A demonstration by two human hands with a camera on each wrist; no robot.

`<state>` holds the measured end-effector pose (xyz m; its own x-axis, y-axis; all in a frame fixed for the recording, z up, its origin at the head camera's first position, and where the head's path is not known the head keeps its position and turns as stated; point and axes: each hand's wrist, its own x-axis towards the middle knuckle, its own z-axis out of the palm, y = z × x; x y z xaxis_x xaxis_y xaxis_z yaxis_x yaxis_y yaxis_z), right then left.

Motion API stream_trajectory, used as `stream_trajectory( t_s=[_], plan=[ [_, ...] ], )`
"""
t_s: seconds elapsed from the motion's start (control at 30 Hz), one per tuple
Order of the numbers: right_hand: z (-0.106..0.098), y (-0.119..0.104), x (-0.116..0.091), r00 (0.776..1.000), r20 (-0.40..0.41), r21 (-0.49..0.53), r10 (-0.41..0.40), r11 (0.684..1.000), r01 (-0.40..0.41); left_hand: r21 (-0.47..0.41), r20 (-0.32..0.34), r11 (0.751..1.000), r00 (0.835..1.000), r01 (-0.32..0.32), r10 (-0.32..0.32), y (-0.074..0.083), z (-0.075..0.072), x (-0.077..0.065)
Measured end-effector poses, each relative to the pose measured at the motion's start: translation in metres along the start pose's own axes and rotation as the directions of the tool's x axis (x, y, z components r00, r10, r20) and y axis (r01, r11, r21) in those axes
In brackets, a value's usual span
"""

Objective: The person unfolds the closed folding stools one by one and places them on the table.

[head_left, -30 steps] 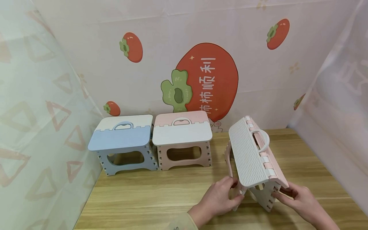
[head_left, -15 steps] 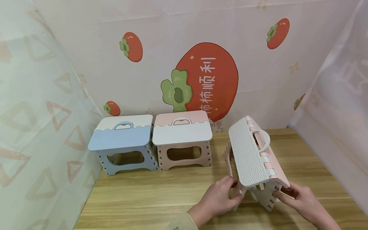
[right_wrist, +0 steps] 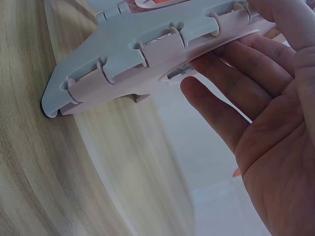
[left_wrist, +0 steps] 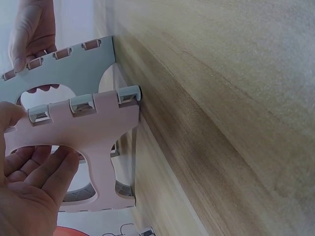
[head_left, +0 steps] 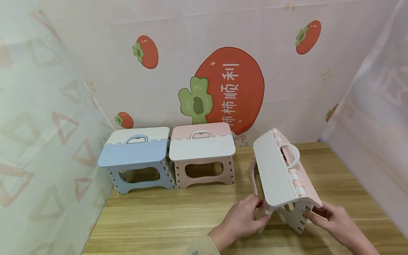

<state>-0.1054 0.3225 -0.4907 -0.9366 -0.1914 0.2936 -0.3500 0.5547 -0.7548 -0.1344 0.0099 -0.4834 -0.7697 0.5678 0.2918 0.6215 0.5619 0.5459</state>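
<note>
A pink and white folding stool (head_left: pixel 277 173) stands half unfolded at the table's right, its two seat halves sloping like a roof and a white carry handle (head_left: pixel 294 156) at the ridge. My left hand (head_left: pixel 240 219) grips the near end of its left side, fingers through the opening of a pink leg panel (left_wrist: pixel 93 125) in the left wrist view. On the opposite side, my right hand (head_left: pixel 334 223) holds the other leg edge, thumb outside and fingers behind the panel (right_wrist: pixel 162 54). Part of those fingers is hidden by the stool.
Two unfolded stools stand side by side at the back left: a blue and white stool (head_left: pixel 137 148) and a pink and white stool (head_left: pixel 202 145). All rest on a wooden table (head_left: pixel 153 219). Curtains (head_left: pixel 255 28) printed with persimmons enclose the back and sides.
The right seat half and right leg have swung slightly outward to the right, with my right hand moving along. My left hand stays in place.
</note>
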Motion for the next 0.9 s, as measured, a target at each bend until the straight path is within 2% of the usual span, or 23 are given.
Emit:
stream_trajectory(
  t_s=[0.9],
  plan=[
    [-0.0051, 0.0024, -0.0001, 0.998, 0.023, -0.016, 0.058, 0.998, -0.058, 0.015, 0.005, 1.0, 1.0, -0.015, 0.015, -0.0006, -0.0007, -0.0003]
  ],
)
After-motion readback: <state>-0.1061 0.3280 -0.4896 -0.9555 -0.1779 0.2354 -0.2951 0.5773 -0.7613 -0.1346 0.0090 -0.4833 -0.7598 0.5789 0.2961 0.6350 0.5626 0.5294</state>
